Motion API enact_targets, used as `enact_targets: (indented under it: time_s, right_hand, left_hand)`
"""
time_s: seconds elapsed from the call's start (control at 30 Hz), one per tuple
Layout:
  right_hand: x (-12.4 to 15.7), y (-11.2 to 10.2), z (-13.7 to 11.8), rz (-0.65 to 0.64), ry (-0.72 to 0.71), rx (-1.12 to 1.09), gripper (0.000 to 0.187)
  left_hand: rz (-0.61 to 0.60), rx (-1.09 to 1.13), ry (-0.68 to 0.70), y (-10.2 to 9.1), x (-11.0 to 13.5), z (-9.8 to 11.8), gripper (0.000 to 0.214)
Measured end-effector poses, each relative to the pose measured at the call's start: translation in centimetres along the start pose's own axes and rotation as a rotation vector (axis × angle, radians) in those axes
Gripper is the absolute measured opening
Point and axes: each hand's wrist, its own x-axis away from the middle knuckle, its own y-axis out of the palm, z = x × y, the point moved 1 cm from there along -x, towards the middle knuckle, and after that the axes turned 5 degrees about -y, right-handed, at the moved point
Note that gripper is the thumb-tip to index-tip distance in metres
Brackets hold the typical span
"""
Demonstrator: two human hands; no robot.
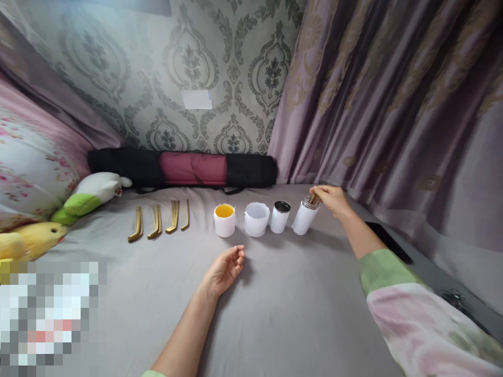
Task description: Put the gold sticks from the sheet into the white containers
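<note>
My right hand [330, 199] is closed on several gold metal straws [314, 198] at the mouth of a white-wrapped jar [303, 217]. The jar leans to the right, and the lower part of these straws is hidden inside it. My left hand [226, 269] rests palm-side up over the grey sheet with fingers loosely curled and nothing in them. Beyond it stand a white cup with a yellow inside [225, 225], a wider white tub [257, 222] and a white can with a dark inside [278, 221].
At the left lie bunches of bent gold straws [156, 222] and one single straw [186, 215]. A black and maroon roll bag [192, 168] lies along the wall. Plush toys [92, 193] sit far left. A dark flat object [387, 241] lies beyond my right forearm, near the curtain [346, 104].
</note>
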Motion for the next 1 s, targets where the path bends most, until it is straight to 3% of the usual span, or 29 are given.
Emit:
enact_targets:
  time_s: [1.0]
  right_hand:
    - [0.6, 0.1, -1.2, 0.023, 0.135, -0.024, 0.023]
  left_hand:
    - [0.001, 0.002, 0.009, -0.1, -0.1, 0.0, 0.012]
